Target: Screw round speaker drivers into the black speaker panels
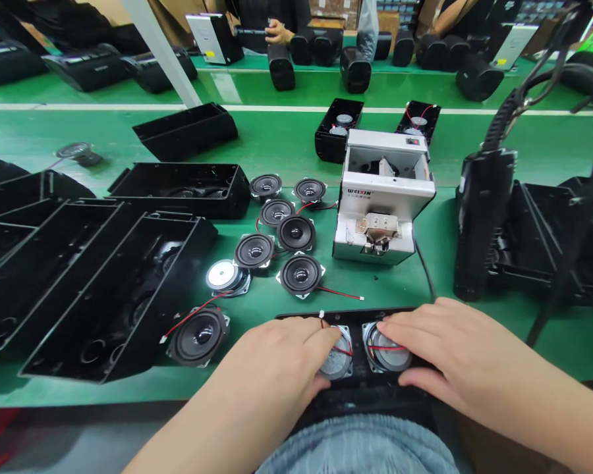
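Note:
In the head view a black speaker housing (356, 398) lies in front of me at the table's near edge. Two round speaker drivers sit in it side by side, magnets facing up, with red and black wires across them. My left hand (281, 352) is closed around the left driver (338, 363), thumb and fingers at its rim. On the other driver (391, 357), my right hand (449, 352) grips the far and right edges. A small white plug (321, 315) sticks up beside my left fingers. My fingers hide parts of both drivers.
Several loose drivers (301, 273) lie beyond my left hand, some with red leads. A silver WEIXIN machine (383, 197) stands ahead. Open black housings (123, 296) crowd the left; a dark cabled device (481, 224) stands right. Across the table, a person's hand (279, 31) shows.

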A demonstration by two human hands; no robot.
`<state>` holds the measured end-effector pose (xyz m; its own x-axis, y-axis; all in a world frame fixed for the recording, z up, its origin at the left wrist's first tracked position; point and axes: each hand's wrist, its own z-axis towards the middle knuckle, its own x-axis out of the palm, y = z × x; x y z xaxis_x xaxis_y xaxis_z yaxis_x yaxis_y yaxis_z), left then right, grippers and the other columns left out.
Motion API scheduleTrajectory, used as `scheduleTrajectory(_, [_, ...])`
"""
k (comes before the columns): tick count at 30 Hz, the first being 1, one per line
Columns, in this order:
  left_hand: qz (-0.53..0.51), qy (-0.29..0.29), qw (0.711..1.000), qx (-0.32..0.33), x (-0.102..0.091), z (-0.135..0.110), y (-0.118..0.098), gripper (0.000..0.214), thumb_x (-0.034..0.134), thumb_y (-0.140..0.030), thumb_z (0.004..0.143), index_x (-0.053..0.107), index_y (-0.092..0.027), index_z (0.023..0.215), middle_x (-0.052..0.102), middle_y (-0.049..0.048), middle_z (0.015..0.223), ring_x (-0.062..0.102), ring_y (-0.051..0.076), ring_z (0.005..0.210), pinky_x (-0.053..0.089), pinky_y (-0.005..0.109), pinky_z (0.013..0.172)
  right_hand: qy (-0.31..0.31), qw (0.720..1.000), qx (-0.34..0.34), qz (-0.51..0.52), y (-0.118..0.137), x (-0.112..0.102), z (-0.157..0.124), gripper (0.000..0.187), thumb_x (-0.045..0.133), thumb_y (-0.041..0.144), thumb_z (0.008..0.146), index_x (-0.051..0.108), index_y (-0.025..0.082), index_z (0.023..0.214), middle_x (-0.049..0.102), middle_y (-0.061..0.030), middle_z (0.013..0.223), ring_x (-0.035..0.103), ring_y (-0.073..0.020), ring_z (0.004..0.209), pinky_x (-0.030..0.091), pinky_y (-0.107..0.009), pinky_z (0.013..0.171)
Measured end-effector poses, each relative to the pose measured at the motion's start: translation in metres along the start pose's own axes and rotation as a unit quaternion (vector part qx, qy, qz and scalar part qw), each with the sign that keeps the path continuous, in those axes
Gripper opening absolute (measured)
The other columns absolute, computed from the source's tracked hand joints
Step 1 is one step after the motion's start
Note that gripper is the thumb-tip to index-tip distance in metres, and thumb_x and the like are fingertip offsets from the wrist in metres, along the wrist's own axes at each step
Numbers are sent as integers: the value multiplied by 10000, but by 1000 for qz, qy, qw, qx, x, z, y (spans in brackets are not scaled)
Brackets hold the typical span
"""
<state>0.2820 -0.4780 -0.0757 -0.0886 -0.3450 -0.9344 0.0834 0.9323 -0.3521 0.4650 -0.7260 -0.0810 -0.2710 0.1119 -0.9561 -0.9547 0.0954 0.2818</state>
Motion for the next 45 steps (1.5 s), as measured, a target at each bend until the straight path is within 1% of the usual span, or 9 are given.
scheduleTrajectory(17, [-34, 25, 999, 11, -2, 1, 5, 461, 761, -10, 899, 705, -219, 1306, 807, 74, 1324, 795, 329, 1159, 687, 509, 947, 25, 999, 20, -18, 6, 0, 9, 593, 948, 214, 850, 598, 278, 1324, 792, 65, 1237, 747, -240, 990, 518, -456, 843])
scheduleTrajectory(22, [-39, 19, 999, 21, -8, -1, 3, 649, 743, 52, 875, 652, -231, 1452, 800, 38, 1345, 795, 268, 1127, 677, 471, 1004, 38, 999, 12, -22, 7, -13, 1, 423, 712, 287, 1054, 592, 299, 1460, 738, 27, 1389, 722, -247, 1153, 589, -486, 926])
scheduleTrajectory(25, [-26, 16, 999, 15, -10, -2, 1, 731, 791, 26, 872, 603, -199, 1542, 792, 83, 1376, 806, 297, 1123, 705, 489, 941, -90, 995, 42, -5, 6, -26, -9, 336, 608, 354, 1131, 654, 315, 1461, 736, 28, 1373, 713, -183, 1185, 600, -353, 997])
scheduleTrajectory(29, [-26, 15, 1000, 7, -11, -1, 2, 636, 789, -24, 918, 647, -218, 1508, 802, 82, 1344, 815, 313, 1098, 718, 524, 909, -392, 900, 166, -92, -2, -24, -9, 511, 825, 274, 951, 712, 191, 1442, 749, -131, 1313, 726, -321, 1165, 588, -461, 1050])
scheduleTrajectory(33, [-37, 41, 998, -8, -11, 0, 2, 443, 813, -54, 919, 761, -240, 1319, 818, 60, 1254, 815, 324, 1061, 713, 572, 920, -352, 892, 281, -43, -22, -4, -1, 933, 729, 464, 1005, 297, 119, 1756, 476, -312, 1663, 493, -551, 1518, 427, -792, 1206])
scheduleTrajectory(35, [-35, 42, 998, -19, -11, 0, 1, 389, 807, -60, 928, 778, -233, 1275, 817, 71, 1246, 811, 337, 1083, 704, 591, 945, -348, 874, 339, 32, -37, 2, 1, 954, 683, 534, 1034, 201, 198, 1786, 583, -294, 1575, 635, -542, 1378, 504, -832, 1097])
scheduleTrajectory(38, [-36, 43, 998, -25, -9, 0, -1, 375, 788, -54, 939, 780, -227, 1272, 807, 85, 1269, 801, 346, 1129, 696, 596, 974, -348, 846, 368, 167, -61, 2, 2, 861, 646, 610, 1067, 237, 318, 1766, 773, -141, 1174, 796, -367, 951, 660, -642, 872])
scheduleTrajectory(40, [-35, 41, 998, -28, -8, -1, -1, 395, 779, -43, 939, 776, -229, 1288, 798, 89, 1286, 795, 344, 1144, 695, 589, 980, -334, 838, 353, 249, -73, -1, 4, 727, 675, 642, 1055, 457, 289, 1651, 737, -52, 971, 749, -250, 777, 666, -463, 750])
scheduleTrajectory(45, [-37, -7, 999, -7, -2, -7, 2, 513, 762, 7, 899, 741, -239, 1349, 779, 82, 1336, 786, 302, 1163, 690, 513, 1012, -388, 789, 280, 385, -67, -17, 14, 504, 753, 600, 1016, 623, 231, 1334, 667, 13, 900, 672, -156, 675, 625, -318, 631])
